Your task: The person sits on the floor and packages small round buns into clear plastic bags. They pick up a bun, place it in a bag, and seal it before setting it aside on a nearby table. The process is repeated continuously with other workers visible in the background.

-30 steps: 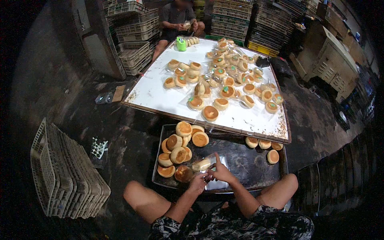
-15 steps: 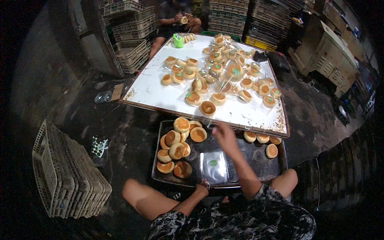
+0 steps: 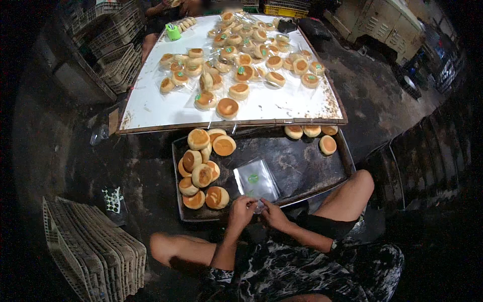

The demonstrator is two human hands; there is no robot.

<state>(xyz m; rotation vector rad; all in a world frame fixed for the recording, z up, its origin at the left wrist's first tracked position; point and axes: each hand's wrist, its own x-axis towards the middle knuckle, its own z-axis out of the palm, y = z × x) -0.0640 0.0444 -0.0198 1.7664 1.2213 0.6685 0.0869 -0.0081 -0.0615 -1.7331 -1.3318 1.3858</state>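
My left hand (image 3: 241, 210) and my right hand (image 3: 274, 215) meet at the near edge of a dark metal tray (image 3: 302, 173). Their fingers are pinched on a clear plastic bag (image 3: 259, 205) held between them. Just beyond, a stack of clear plastic bags (image 3: 257, 180) with a green print lies in the tray. Left of the stack are several loose round buns with browned tops, the nearest bun (image 3: 217, 198) close to my left hand. More buns, such as one bun (image 3: 328, 145), sit at the tray's far right.
A white-topped table (image 3: 166, 108) past the tray bears many bagged buns (image 3: 244, 73), an unwrapped-looking bun (image 3: 227, 107) and a green holder (image 3: 173, 32). Plastic crates (image 3: 95, 246) stand at left, with more behind. Another person's arms (image 3: 166, 7) show at the far left.
My right hand has come back from the tray's far side to meet my left at the near edge, a clear bag between them. The stack of bags is turned slightly. The view has shifted.
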